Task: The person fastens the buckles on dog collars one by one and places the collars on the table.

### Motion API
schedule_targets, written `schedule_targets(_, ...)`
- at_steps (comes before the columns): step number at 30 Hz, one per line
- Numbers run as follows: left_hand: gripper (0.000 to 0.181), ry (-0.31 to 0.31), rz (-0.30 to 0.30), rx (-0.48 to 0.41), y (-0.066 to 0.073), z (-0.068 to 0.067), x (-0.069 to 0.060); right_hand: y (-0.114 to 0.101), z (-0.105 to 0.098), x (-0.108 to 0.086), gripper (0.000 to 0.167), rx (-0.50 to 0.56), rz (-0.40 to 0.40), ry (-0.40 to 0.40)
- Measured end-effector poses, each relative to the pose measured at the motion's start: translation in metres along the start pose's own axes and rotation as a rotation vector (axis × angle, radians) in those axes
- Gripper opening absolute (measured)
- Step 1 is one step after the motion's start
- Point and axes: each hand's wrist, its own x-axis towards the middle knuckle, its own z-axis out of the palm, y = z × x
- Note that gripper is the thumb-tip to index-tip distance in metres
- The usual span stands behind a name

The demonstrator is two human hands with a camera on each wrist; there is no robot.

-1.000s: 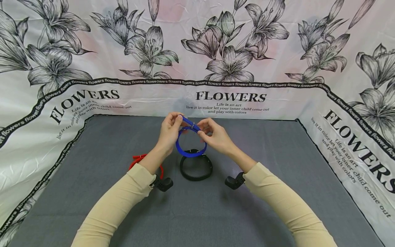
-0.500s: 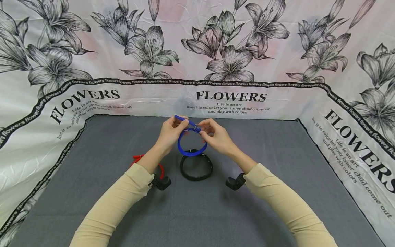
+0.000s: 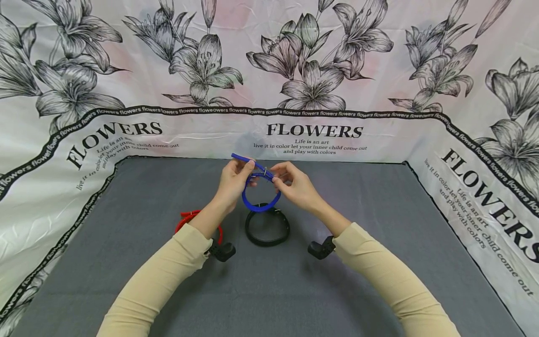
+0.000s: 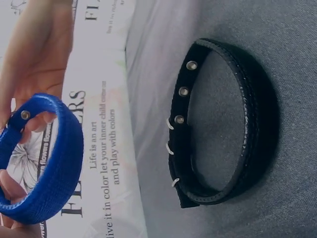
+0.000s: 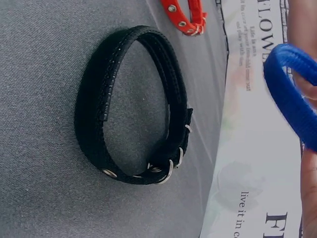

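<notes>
A blue collar, buckled into a loop with metal rings and eyelets, is held up above the table between both hands. My left hand pinches its strap, whose free end juts out past the thumb to the upper left. Close to the metal buckle, my right hand pinches the loop's right side. In the left wrist view the blue collar shows an eyelet, and fingers are partly hidden behind it. Just below lies a black collar, a closed loop with metal rings and eyelets.
A red collar lies on the grey cloth to the left, partly covered by the left forearm. White fabric printed with flowers and lettering rises behind and along both sides. A black camera sits on each wrist.
The left fingers have shifted along the strap, and its free end now sticks out farther to the upper left. The right hand stays nearly still. Black and red collars have not moved.
</notes>
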Motion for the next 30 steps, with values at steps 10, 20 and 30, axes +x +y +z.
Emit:
schedule_targets(10, 0.026, -0.030, -0.014, 0.066, 0.002, -0.001, 0.000, -0.001, -0.001, 0.002, 0.025, -0.059, 0.011, -0.024)
schedule_targets(20, 0.027, -0.072, -0.009, 0.090, -0.002, 0.003, 0.000, -0.023, 0.003, 0.007, 0.029, -0.086, 0.002, 0.037)
schedule_targets(30, 0.026, -0.075, 0.018, 0.077, -0.003, 0.002, -0.002, -0.014, 0.002, 0.010, 0.027, -0.118, 0.075, -0.023)
